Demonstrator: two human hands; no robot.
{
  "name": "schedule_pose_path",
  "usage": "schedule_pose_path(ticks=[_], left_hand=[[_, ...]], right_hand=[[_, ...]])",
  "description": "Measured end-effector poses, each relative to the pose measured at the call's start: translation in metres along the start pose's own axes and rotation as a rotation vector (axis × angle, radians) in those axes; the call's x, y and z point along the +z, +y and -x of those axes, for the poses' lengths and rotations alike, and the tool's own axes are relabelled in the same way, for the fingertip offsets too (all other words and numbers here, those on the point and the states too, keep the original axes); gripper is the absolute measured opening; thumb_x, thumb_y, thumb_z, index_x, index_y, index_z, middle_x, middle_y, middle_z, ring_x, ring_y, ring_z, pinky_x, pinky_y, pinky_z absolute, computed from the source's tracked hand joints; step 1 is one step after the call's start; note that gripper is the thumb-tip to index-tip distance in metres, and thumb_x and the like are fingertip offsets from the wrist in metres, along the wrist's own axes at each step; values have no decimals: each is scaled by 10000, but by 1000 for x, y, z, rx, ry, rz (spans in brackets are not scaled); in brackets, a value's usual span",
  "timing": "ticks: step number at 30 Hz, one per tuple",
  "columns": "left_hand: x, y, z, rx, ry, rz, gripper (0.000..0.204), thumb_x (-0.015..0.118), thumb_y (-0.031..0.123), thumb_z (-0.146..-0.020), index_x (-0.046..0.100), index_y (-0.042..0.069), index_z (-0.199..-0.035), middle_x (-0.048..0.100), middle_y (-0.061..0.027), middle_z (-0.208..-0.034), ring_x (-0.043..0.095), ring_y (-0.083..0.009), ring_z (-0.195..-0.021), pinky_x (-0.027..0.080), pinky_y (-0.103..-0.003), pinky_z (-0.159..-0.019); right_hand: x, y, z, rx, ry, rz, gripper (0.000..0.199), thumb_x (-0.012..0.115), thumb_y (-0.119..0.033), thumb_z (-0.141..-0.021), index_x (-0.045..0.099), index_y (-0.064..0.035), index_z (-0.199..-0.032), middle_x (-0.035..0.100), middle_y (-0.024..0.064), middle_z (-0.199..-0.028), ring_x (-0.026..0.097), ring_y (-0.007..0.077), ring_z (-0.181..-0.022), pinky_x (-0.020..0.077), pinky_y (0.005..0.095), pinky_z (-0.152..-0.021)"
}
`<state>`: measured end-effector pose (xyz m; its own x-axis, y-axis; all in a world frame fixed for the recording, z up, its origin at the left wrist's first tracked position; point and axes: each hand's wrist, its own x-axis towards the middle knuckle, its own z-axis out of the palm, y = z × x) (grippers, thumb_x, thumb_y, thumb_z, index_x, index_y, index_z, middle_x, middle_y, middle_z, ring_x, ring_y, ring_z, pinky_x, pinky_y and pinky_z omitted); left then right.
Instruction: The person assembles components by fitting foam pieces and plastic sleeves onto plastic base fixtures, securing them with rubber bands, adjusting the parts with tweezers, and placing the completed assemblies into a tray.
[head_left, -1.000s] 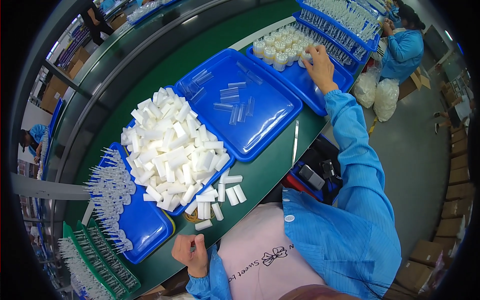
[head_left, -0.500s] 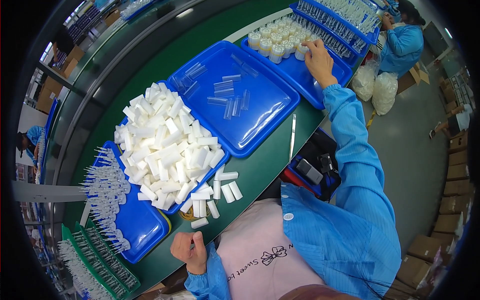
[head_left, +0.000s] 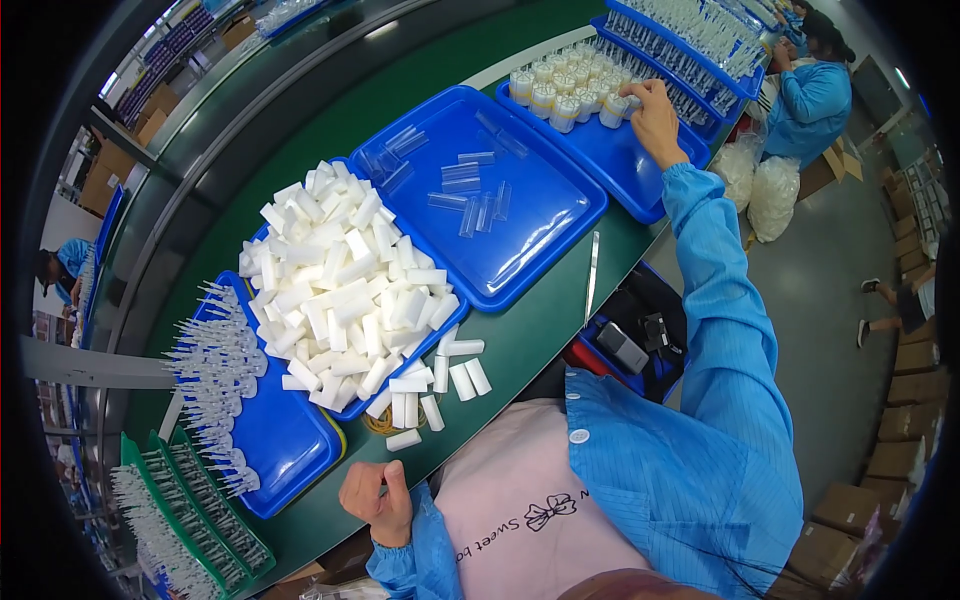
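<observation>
Bundles of short white tubes [head_left: 565, 85], bound into squat round clusters that stand upright with their long axes vertical, are seen at the far right end of the green surface [head_left: 545, 325]. They are packed close together in rows on a shallow blue plastic tray [head_left: 625, 165], their pale round tops facing up. The right hand [head_left: 655, 110] is stretched out to the nearest cluster at the row's right end; its fingers are curled onto that cluster, but whether it is truly gripped cannot be told from this view. The arm is covered by a smooth blue sleeve [head_left: 720, 290].

Just beyond, long blue racks [head_left: 690, 40] filled with thin white pieces are ranged side by side. Nearer the body, a larger blue tray [head_left: 540, 235] is seen, glossy and smooth, with a few clear plastic tubes [head_left: 470, 185] scattered flat at varied angles. A slim metal strip [head_left: 591, 278] lies on the surface beside that tray's near edge.

To the left, a heap of white cylindrical caps [head_left: 345, 285] is piled high on another blue tray, with some spilled onto the surface. Further left, clear needle-like parts [head_left: 215, 370] are laid on a blue tray [head_left: 290, 440], and green racks [head_left: 200, 520] hold more.

The left hand [head_left: 378, 500] is held at the surface's near edge, clenched in a loose fist; anything inside its grip is hidden.
</observation>
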<state>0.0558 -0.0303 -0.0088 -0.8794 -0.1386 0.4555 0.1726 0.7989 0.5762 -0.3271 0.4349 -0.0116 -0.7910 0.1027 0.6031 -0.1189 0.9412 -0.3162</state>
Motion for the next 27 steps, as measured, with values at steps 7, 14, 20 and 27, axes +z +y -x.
schedule_pose_path(ticks=[7,14,20,27], left_hand=[[5,0,-2,4,-4,17,246,641,126,-810,533,27,-612,493,-94,-559,467,-257,-489,321,-349,-450],[9,1,1,38,-9,48,247,645,127,-805,532,25,-611,479,-93,-551,456,-257,-480,313,-350,-446],[1,2,3,15,7,42,264,644,135,-804,521,24,-598,470,-91,-554,449,-253,-478,306,-343,-447],[-1,1,6,-2,17,34,251,644,125,-793,518,29,-598,465,-83,-550,444,-244,-476,300,-345,-450]], right_hand=[[-12,-6,1,-55,-102,128,378,551,56,-696,636,-190,-971,512,79,-987,573,304,-926,471,401,-760],[-8,-8,2,-22,-99,114,370,545,47,-709,644,-195,-970,521,75,-999,573,302,-942,471,392,-773],[-12,3,-4,16,-20,-37,419,450,90,-711,649,-176,-965,520,76,-1008,556,299,-943,461,369,-778],[-19,-8,1,-65,-9,20,393,442,96,-726,635,-166,-947,513,72,-1035,574,310,-925,469,392,-761]])
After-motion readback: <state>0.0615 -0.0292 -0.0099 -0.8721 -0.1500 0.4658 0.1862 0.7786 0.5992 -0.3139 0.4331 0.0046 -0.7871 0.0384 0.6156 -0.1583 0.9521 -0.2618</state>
